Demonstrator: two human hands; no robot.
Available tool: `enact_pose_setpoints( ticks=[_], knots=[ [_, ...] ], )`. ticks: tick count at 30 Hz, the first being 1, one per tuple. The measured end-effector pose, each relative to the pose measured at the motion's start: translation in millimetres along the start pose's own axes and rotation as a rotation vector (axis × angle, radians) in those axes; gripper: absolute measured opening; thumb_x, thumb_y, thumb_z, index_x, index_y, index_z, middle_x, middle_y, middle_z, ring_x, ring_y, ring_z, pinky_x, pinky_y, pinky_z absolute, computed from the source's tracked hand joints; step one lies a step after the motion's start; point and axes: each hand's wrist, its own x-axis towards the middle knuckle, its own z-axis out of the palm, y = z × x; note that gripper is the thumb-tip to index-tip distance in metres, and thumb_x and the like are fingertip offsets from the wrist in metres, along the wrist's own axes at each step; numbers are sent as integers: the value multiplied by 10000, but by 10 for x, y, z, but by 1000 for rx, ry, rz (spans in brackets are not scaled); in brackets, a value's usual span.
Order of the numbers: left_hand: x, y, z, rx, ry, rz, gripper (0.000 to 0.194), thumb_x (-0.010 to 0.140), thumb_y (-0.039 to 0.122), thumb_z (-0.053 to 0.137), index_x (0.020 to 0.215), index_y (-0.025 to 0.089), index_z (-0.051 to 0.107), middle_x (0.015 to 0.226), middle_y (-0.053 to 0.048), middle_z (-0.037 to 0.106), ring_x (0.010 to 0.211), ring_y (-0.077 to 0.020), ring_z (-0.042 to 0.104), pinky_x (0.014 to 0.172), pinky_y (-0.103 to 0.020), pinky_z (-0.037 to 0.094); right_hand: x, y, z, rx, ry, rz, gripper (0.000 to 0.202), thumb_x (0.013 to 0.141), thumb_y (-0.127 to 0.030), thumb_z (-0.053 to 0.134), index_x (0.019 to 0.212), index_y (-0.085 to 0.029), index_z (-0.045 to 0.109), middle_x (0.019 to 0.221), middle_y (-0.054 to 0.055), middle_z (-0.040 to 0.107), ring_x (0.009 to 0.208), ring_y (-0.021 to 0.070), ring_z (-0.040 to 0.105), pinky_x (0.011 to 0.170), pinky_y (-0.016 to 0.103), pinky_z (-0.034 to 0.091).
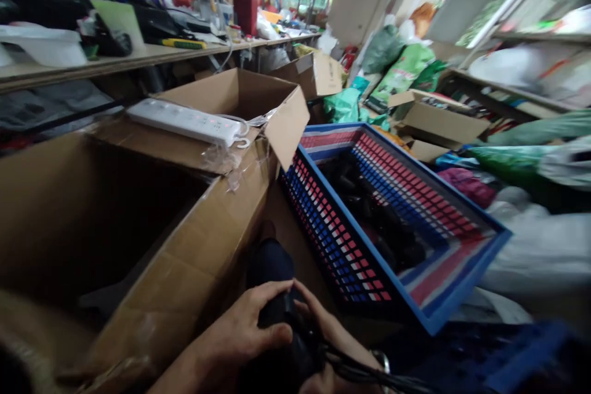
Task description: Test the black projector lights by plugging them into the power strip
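At the bottom centre I hold a dark object (292, 309) with black cables, too dark and blurred to name. My left hand (242, 332) lies on its left side, thumb and fingers bent around it. From the right, my right hand (330, 329) closes on it, its fingertips meeting those of the left near the top. Black cables (355, 369) run over the right wrist, which wears a metal band (383, 362). Below the hands are dark-clothed legs (272, 261). Just right stands a blue plastic basket (462, 295) with a striped lining and several black items (369, 203) inside.
A large open cardboard box (212, 240) stands at left, a second box (207, 86) behind it. A white power strip (184, 122) rests across their flaps. Beyond is a cluttered workbench (184, 55). Bags (406, 71) and an open carton (438, 117) fill the right side.
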Motion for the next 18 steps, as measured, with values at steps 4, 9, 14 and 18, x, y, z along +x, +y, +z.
enact_pose_setpoints(
  ticks=[4, 9, 14, 18],
  knots=[
    [11, -166, 99, -86, 67, 5, 590, 742, 653, 468, 1129, 223, 581, 1066, -64, 634, 1015, -274, 565, 911, -388, 433, 74, 137, -12, -105, 78, 55, 964, 686, -595, 606, 1425, -165, 161, 1236, 153, 540, 1155, 264, 495, 1007, 422, 315],
    [52, -251, 158, -259, 122, -54, 583, 737, 674, 464, 940, 161, 653, 863, -50, 640, 810, -212, 566, 712, -271, 446, 24, 111, 22, -54, 120, 124, 1050, 588, -519, 731, 1422, -232, 162, 1027, 89, 643, 968, 265, 605, 884, 424, 426],
    [95, -304, 164, -393, 171, -202, 674, 671, 739, 472, 817, 97, 617, 520, 32, 466, 470, -89, 386, 453, -195, 295, -66, -48, 45, -63, 37, 208, 1306, 388, -276, 881, 1426, -251, 88, 1219, 120, 494, 1093, 273, 514, 933, 416, 397],
    [72, -205, 216, -474, 203, -252, 655, 690, 730, 464, 804, 102, 610, 526, 28, 505, 459, -81, 425, 450, -186, 324, -160, -45, 90, -29, 87, 231, 1218, 426, -310, 868, 1414, -283, 156, 1245, 108, 465, 1114, 291, 486, 940, 453, 383]
  ],
)
